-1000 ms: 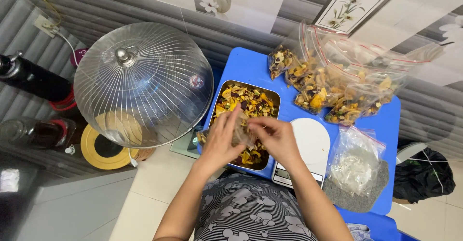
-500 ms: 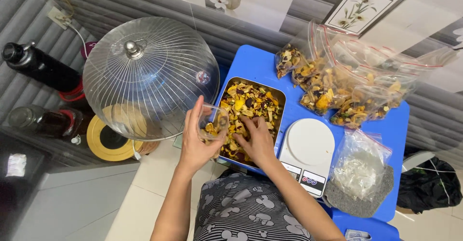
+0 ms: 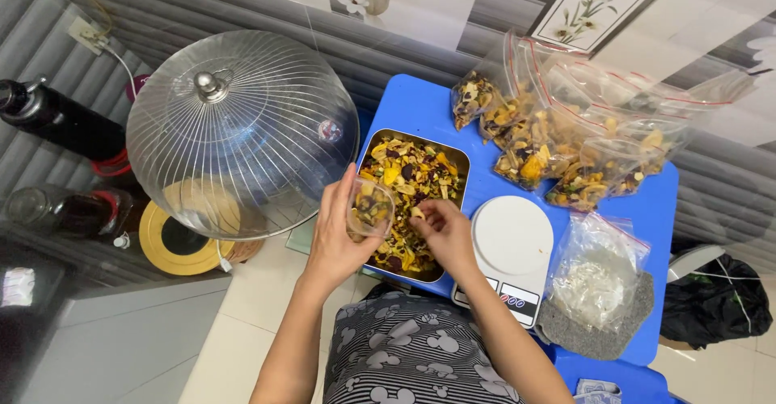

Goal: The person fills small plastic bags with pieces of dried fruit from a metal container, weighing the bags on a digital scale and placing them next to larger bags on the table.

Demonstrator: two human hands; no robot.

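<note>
- Filling step in hand: left hand (image 3: 339, 238) gripping small clear bag (image 3: 369, 207) over metal tray's (image 3: 462, 164) left edge.
- Right hand (image 3: 443, 234) pinching dried fruit chips (image 3: 412, 178) inside tray.
- Next, likely: chips dropped into bag mouth.
- Kitchen scale (image 3: 511, 238) right of tray.

Left hand (image 3: 338, 238) raised, grip curled; right hand (image 3: 443, 238) palm down, fingers pinched.

**Things around the blue table**

A white kitchen scale (image 3: 512, 238) sits at the near edge of the blue table (image 3: 420, 109). Filled clear zip bags (image 3: 566, 141) pile along its far right edge; a bag of empties (image 3: 598, 271) lies at the near right corner. A clear domed cover (image 3: 241, 125) stands beyond its left edge.
</note>
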